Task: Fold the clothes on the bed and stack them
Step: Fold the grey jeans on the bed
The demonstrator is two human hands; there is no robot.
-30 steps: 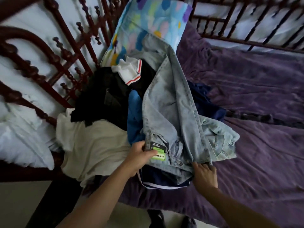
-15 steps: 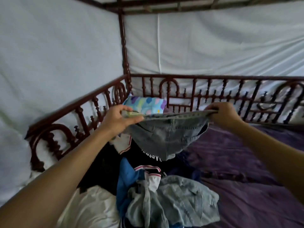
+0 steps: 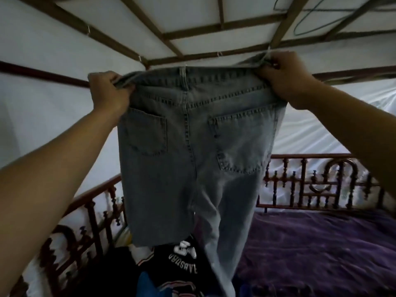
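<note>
Left hand (image 3: 109,91): It is up high at the left end of the waistband. The fingers are curled tight around a bunch of the cloth.
Right hand (image 3: 282,76): It grips the right end of the waistband in a fist. It sits a bit higher than the left hand.
Left arm (image 3: 53,168): It reaches up and forward from the bottom left corner, nearly straight.
Right arm (image 3: 353,121): It comes in from the right side and points up toward the middle.
Jeans (image 3: 192,146): They are light blue and hang in the air, pulled wide between the two hands. The back faces us, with two back pockets showing. The right leg hangs down past the bottom of the picture. The left leg stops just above the pile, and it may be folded back, but I cannot tell.
Black shirt (image 3: 182,264): It lies on the bed under the jeans and has white letters on it.
Blue cloth (image 3: 145,284): It lies just beside the black shirt, at the bottom edge.
Purple cover (image 3: 310,254): It spreads over the bed to the right of the pile.
Bed rail (image 3: 310,189): It is dark red wood with knobby posts and runs along the back and left sides.
Wooden bars (image 3: 171,35): They cross above the hands, with white cloth behind them.
</note>
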